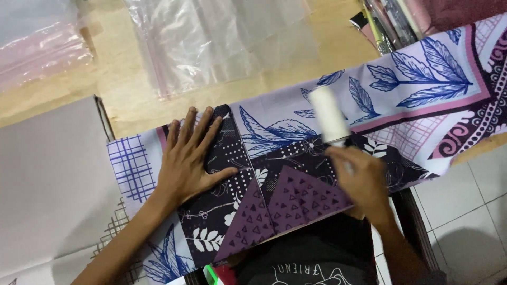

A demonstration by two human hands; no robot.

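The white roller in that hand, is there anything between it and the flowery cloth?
Nothing visible. The right hand holds the white roller by its handle directly over the patterned cloth, with no object between them. The left hand lies flat on the cloth, off to the side.

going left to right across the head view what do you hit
grey sheet → left hand flat on the patterned cloth → white roller held in the right hand → white floor tiles

One head-worn camera looks steeply down, close over the hands (pixel 274 169) and wooden table (pixel 132 84).
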